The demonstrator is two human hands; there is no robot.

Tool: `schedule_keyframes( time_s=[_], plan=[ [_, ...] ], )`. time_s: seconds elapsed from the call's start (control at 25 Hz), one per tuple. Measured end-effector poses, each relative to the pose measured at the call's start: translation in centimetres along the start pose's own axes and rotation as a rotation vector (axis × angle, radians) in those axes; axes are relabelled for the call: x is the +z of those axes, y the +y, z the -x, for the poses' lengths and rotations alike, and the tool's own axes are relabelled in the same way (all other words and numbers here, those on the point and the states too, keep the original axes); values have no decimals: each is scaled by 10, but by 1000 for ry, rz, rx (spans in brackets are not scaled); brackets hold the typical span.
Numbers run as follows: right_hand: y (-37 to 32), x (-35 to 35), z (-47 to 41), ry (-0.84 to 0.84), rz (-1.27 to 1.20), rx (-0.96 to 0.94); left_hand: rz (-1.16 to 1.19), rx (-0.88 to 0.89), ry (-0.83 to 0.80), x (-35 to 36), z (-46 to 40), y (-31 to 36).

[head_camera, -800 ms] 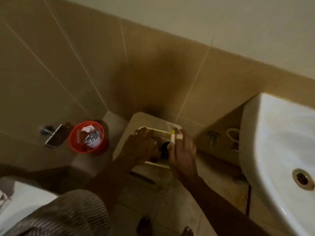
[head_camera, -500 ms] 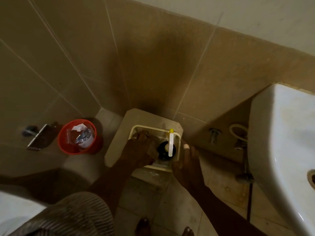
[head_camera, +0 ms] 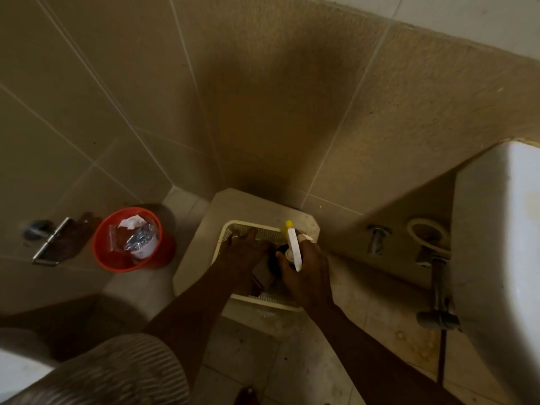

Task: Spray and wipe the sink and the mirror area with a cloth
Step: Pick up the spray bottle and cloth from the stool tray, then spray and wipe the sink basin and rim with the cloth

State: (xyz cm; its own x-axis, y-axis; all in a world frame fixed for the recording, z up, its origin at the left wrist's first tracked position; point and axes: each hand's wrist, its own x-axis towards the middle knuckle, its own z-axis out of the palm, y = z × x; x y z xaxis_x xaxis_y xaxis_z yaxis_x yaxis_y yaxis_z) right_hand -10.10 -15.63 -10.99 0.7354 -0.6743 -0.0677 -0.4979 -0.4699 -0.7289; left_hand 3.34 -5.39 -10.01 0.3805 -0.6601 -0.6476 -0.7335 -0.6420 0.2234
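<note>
The right hand (head_camera: 306, 273) curls round the neck of the spray bottle (head_camera: 293, 248), whose white trigger head and yellow nozzle tip rise above the knuckles, inside the cream basket (head_camera: 233, 229). Just left of that grip, the left hand (head_camera: 244, 252) reaches into the same basket, fingers spread over dark contents (too dim to name). The basket's far rim sits close to the tiled wall corner, on a low ledge (head_camera: 198, 252). Well right of the grip, the sink (head_camera: 496, 244) edge overhangs bare pipes. Farther left stands a red bin (head_camera: 128, 258), with open floor between.
</note>
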Motion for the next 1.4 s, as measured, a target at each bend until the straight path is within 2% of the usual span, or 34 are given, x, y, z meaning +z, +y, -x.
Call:
schedule_keyframes(
  time_s=[0.12, 0.2, 0.32, 0.4, 0.44, 0.52, 0.6, 0.64, 0.68, 0.76, 0.88, 1.04, 1.2, 1.4],
  plan=[
    [-5, 0, -10, 60, -81, 36, -122, 122, 47, 2, -3, -8],
    [-14, -6, -15, 81, -124, 33, -171, 143, 71, 2, 1, -6],
    [-38, -28, -16, 166, -214, -16, -52, 24, 96, -4, 11, -4],
    [-56, -55, -9, 229, -309, 21, 68, -64, 175, -15, 32, 5],
    [-68, -72, 2, 247, -366, 17, 173, -97, 243, -20, 45, 10],
    [-92, -109, 32, 233, -493, 12, 668, -118, 436, -30, 74, 25],
    [-109, -152, 68, 215, -607, 126, 1189, -114, 598, -47, 99, 47],
    [-116, -174, 86, 211, -675, 194, 1356, -116, 628, -58, 108, 58],
    [-124, -198, 103, 197, -735, 258, 1479, -107, 621, -71, 118, 72],
    [-137, -251, 134, 201, -786, 243, 1568, -49, 615, -100, 134, 102],
    [-153, -326, 174, 347, -779, 239, 1532, 62, 634, -135, 145, 153],
    [-136, -395, 205, 379, -436, 326, 1391, 218, 666, -174, 152, 237],
    [-98, -435, 207, 443, -299, 359, 1122, 329, 823, -197, 144, 298],
    [-64, -458, 208, 390, -276, 371, 846, 385, 991, -212, 121, 352]
  ],
)
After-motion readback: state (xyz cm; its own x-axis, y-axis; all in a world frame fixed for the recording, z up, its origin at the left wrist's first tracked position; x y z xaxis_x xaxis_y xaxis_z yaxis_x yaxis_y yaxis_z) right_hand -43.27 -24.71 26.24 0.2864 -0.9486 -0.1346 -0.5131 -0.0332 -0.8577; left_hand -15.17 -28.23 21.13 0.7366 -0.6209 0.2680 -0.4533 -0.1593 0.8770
